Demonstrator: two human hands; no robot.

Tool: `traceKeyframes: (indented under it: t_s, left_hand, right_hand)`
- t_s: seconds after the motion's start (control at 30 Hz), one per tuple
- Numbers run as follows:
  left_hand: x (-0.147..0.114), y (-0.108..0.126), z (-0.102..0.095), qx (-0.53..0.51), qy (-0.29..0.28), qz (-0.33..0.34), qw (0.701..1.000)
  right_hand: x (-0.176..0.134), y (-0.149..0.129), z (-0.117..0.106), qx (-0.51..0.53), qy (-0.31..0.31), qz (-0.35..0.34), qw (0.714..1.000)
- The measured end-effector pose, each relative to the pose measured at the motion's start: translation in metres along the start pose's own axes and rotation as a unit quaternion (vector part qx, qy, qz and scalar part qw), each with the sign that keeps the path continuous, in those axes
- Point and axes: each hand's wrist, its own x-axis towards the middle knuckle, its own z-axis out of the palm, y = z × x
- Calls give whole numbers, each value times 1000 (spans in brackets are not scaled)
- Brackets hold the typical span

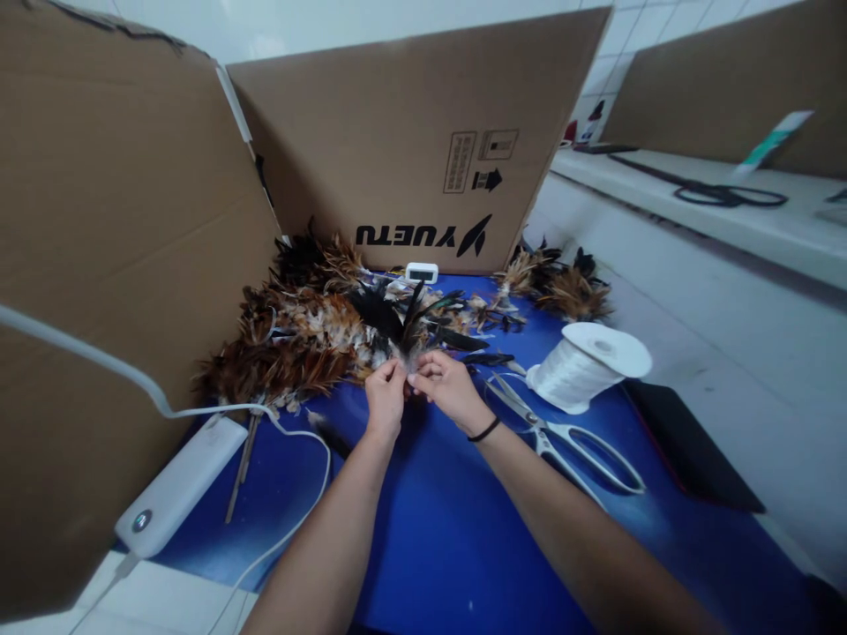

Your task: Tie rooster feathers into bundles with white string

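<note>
Both my hands meet at the middle of the blue table, pinching the base of a small bunch of dark feathers (411, 328). My left hand (386, 395) has its thumb and fingertips closed on the lower quills. From the other side my right hand (451, 386), with a black band at the wrist, grips the same base. The dark tips fan upward, away from me. Behind and to the left lies a big heap of brown and black feathers (291, 331). Some loose black feathers (463, 340) rest just beyond my right hand.
Right of my hands lie open silver scissors (549, 428), a spool of white ribbon (575, 375) and a dark flat device (692, 441). A white power bank (182, 485) with a cable sits left. Cardboard panels (397, 132) stand behind. Black scissors (708, 190) lie on a ledge.
</note>
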Motion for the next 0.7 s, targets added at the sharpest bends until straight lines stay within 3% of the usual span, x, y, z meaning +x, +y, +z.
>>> traceKeyframes:
  t_s: [0.2, 0.33, 0.7]
  left_hand:
    - [0, 0, -3, 20, -8, 41, 999]
    - [2, 3, -4, -15, 0, 30, 999]
    - [2, 5, -2, -46, -40, 25, 998]
  right_hand:
    - [1, -6, -5, 42, -12, 2, 999]
    - [4, -10, -13, 61, 8, 5, 998]
    - [12, 1, -19, 3, 63, 39, 997]
